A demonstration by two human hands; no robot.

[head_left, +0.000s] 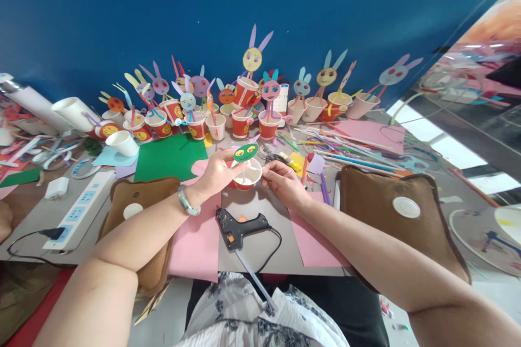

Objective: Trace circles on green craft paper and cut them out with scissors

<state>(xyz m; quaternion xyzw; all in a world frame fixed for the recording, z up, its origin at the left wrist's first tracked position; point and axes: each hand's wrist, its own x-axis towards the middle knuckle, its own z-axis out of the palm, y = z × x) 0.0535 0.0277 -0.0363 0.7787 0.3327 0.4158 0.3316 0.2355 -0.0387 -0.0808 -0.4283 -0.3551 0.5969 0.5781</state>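
A red and white paper cup (249, 172) stands at the middle of the table, its open mouth tilted toward me. Over its far rim is a green paper face (246, 152) with yellow eyes. The thumb and fingers of my left hand (217, 174) are closed on this face at its left side. A thin white stem shows inside the cup. My right hand (285, 181) has thumb and forefinger pinched at the cup's right rim; what lies between them is too small to make out. In front of the cup lies a black hot glue gun (238, 226) with a glue stick in its back.
Paper cups with rabbit faces (271, 122) line the blue wall. Pipe cleaners (354, 146) lie at the right. A green sheet (171, 157), a power strip (79, 211) and brown hand warmers (382, 211) flank my arms. Scissors (277, 156) lie behind my right hand.
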